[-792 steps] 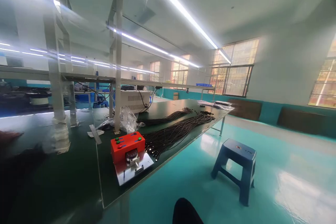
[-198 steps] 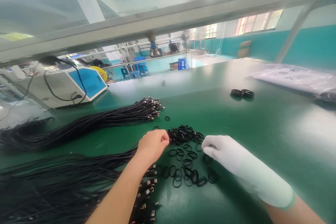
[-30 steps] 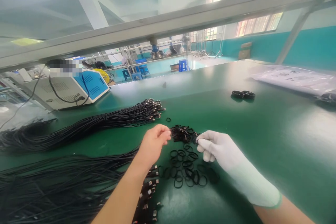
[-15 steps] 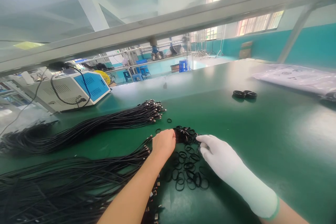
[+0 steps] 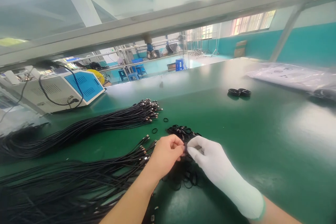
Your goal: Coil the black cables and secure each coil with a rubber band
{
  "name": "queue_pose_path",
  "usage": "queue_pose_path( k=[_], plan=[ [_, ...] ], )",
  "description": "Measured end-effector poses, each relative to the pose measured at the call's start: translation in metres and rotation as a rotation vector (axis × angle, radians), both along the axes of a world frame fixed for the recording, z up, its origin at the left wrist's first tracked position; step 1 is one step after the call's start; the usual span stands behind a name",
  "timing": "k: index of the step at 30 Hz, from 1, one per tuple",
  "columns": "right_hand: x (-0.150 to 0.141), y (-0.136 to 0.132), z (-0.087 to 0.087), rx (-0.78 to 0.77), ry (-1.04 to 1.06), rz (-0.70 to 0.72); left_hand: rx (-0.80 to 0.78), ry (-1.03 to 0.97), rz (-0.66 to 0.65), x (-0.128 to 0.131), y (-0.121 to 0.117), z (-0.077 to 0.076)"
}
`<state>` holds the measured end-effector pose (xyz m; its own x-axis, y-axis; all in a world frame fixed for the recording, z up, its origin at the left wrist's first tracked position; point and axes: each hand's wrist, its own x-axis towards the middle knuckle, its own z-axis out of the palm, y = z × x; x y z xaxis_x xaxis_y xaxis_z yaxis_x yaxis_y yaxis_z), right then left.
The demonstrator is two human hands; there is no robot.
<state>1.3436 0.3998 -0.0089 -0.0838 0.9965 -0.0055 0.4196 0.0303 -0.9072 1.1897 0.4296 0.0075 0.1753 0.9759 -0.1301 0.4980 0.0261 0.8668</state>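
Note:
My bare left hand (image 5: pixel 168 152) is closed in a pinch above the green table. My right hand (image 5: pixel 210 155), in a white glove, is also pinched, its fingertips close against those of the left. Whatever sits between the fingertips is small, dark and mostly hidden. Just behind them lies a heap of black bands (image 5: pixel 181 131), shaped like small loops. More loose black bands (image 5: pixel 190 178) are spread below the hands, partly in shadow. To the left, a bunch of black cables (image 5: pixel 105 168) with metal-tipped plugs runs under my left forearm.
A second bundle of black cables (image 5: pixel 105 120) lies farther back. Two black rings (image 5: pixel 239 92) rest at the right, before a clear plastic bag (image 5: pixel 283 75). A white-and-blue machine (image 5: pixel 68 89) stands at the back left. A shelf beam (image 5: pixel 147 15) crosses overhead.
My left hand has moved right, from beside the band heap to in front of it. The right hand has come left and slightly nearer, so the fingertips meet. The view has shifted slightly.

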Motion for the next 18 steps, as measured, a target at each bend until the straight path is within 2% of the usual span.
queue_pose_path(
  k=[3,5,7,10,12,14,16,18],
  plan=[
    [0.006,0.001,0.004,-0.008,-0.017,0.013,0.112,0.032,0.178,-0.023,0.008,0.006],
    [0.009,0.002,0.005,-0.015,-0.029,0.006,0.133,0.029,0.23,-0.037,0.012,0.01],
    [0.008,0.003,0.004,-0.012,-0.01,-0.015,0.096,0.004,0.194,-0.039,0.009,0.011],
    [0.001,0.0,-0.001,-0.042,0.152,0.012,0.022,-0.01,0.062,-0.017,-0.008,0.006],
    [-0.002,-0.002,-0.003,-0.056,0.194,0.031,0.075,0.101,0.019,0.0,-0.019,0.003],
    [-0.001,-0.004,0.0,-0.047,0.141,0.012,0.208,0.282,0.047,0.008,-0.024,0.004],
    [0.005,-0.003,0.005,-0.019,0.075,-0.044,0.318,0.431,0.151,0.001,-0.022,0.009],
    [0.011,-0.001,0.008,0.013,0.001,-0.096,0.325,0.58,0.18,-0.014,-0.014,0.014]
  ],
)
